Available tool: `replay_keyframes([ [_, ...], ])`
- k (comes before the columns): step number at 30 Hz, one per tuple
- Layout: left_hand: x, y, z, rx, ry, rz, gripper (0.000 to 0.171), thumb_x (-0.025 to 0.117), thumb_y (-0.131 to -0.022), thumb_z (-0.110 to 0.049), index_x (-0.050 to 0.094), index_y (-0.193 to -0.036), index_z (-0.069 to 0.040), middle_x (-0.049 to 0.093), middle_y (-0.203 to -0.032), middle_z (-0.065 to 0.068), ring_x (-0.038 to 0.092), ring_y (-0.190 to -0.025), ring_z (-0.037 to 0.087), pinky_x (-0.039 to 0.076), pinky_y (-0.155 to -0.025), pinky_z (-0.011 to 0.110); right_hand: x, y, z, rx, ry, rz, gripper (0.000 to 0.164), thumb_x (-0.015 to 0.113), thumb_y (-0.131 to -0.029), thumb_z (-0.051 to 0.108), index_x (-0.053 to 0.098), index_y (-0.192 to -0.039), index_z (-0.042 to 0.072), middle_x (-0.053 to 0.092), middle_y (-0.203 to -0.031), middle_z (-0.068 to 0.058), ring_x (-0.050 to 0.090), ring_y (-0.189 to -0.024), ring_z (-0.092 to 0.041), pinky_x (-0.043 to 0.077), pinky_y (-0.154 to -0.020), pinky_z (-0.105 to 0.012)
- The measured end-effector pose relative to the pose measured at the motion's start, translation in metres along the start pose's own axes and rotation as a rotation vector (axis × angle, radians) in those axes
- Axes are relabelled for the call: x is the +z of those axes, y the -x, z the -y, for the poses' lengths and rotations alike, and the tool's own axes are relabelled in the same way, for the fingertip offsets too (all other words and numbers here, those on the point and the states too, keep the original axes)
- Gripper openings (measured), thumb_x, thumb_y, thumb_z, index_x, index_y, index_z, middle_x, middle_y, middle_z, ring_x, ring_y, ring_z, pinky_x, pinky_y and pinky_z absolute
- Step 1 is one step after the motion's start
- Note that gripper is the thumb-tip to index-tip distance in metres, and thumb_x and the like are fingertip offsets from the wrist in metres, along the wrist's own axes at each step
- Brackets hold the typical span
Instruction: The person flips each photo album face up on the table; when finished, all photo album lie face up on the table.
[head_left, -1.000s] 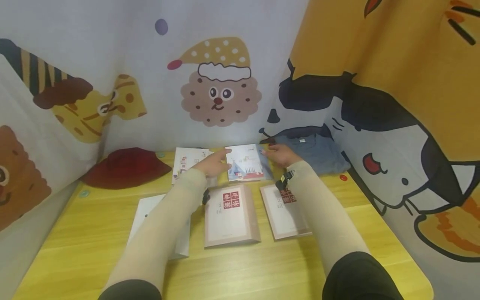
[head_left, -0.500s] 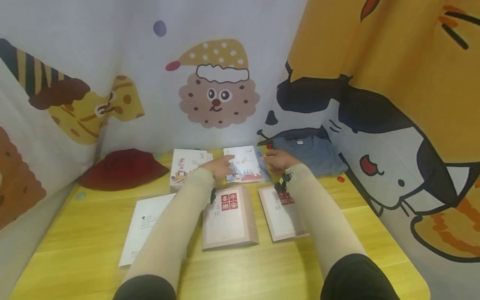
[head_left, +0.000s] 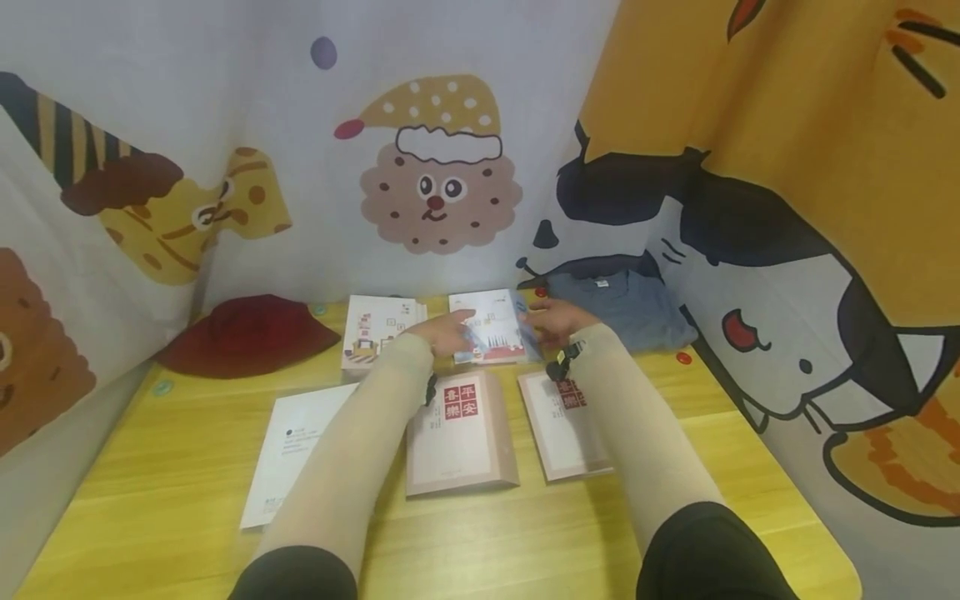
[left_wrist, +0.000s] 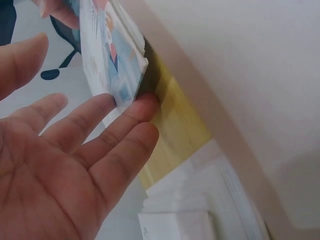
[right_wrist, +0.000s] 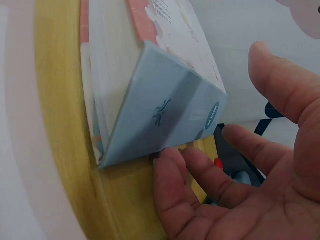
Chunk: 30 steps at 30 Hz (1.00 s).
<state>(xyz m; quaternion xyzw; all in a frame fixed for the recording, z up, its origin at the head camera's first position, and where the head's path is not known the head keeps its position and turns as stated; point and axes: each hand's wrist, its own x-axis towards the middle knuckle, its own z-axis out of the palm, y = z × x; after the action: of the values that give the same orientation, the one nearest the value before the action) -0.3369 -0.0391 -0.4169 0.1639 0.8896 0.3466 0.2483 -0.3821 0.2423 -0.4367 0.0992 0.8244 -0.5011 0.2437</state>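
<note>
A thick white book with a colourful picture along its lower cover lies at the back middle of the table, between both hands. My left hand is at its left side; in the left wrist view the fingers extend loosely, tips right at the book's edge. My right hand stays on the other side. In the right wrist view its fingertips are low beside the book's light blue spine, thumb raised apart from the cover. Neither hand grips the book.
A second pile of white books stands left of the left hand, beside a dark red hat. A folded blue-grey shirt lies back right. Nearer are a white booklet and two pink-bordered books, one central, one right.
My left hand has shifted right and slightly down along the book's left side, its forearm uncovering more of the white booklet. The right hand has barely moved, and the book lies about where it was.
</note>
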Motion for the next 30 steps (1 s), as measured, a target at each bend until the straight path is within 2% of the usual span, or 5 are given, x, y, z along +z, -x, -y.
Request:
replay_keyframes([
  [10,0.0,-0.005,0.004,0.01,-0.005,-0.041,0.083,0.065,-0.102,-0.035,0.018,-0.17,-0.03,0.044,-0.166,0.012,0.037,-0.155,0.035,0.023,-0.129,0.059,-0.002,0.004,0.001,-0.046,-0.006,0.0,0.074,0.072,-0.1,0.021,0.037,-0.165,0.026,0.057,-0.139,-0.016,0.06,-0.093,-0.022,0.055,-0.079,-0.032],
  [18,0.005,-0.016,0.001,0.025,-0.015,-0.023,0.086,0.064,-0.103,-0.047,0.011,-0.17,-0.037,0.044,-0.165,0.013,0.041,-0.153,0.034,0.028,-0.128,0.057,0.002,0.008,0.006,-0.267,0.119,-0.056,0.067,0.071,-0.1,0.017,0.044,-0.161,0.018,0.054,-0.146,-0.021,0.061,-0.113,-0.029,0.057,-0.096,-0.038],
  [21,0.006,-0.016,-0.004,0.038,0.002,-0.032,0.085,0.063,-0.103,-0.046,0.011,-0.17,-0.039,0.043,-0.166,0.013,0.041,-0.153,0.036,0.029,-0.127,0.058,0.006,0.015,0.014,-0.285,0.041,-0.033,0.067,0.068,-0.101,0.009,0.042,-0.162,0.014,0.052,-0.149,-0.023,0.06,-0.122,-0.033,0.056,-0.104,-0.044],
  [27,0.006,-0.012,-0.011,0.091,-0.007,-0.067,0.083,0.061,-0.104,-0.046,0.011,-0.17,-0.039,0.044,-0.165,0.013,0.041,-0.152,0.039,0.029,-0.127,0.059,0.008,0.024,0.022,-0.3,-0.103,-0.025,0.069,0.066,-0.1,0.001,0.041,-0.163,0.015,0.053,-0.144,-0.022,0.062,-0.11,-0.028,0.058,-0.085,-0.03],
  [30,0.007,-0.013,-0.013,0.12,0.0,-0.09,0.079,0.059,-0.105,-0.044,0.014,-0.17,-0.039,0.044,-0.165,0.014,0.041,-0.152,0.04,0.03,-0.126,0.06,0.007,0.016,0.019,-0.332,-0.132,-0.024,0.069,0.066,-0.1,0.001,0.041,-0.163,0.015,0.054,-0.147,-0.021,0.063,-0.116,-0.031,0.059,-0.089,-0.032],
])
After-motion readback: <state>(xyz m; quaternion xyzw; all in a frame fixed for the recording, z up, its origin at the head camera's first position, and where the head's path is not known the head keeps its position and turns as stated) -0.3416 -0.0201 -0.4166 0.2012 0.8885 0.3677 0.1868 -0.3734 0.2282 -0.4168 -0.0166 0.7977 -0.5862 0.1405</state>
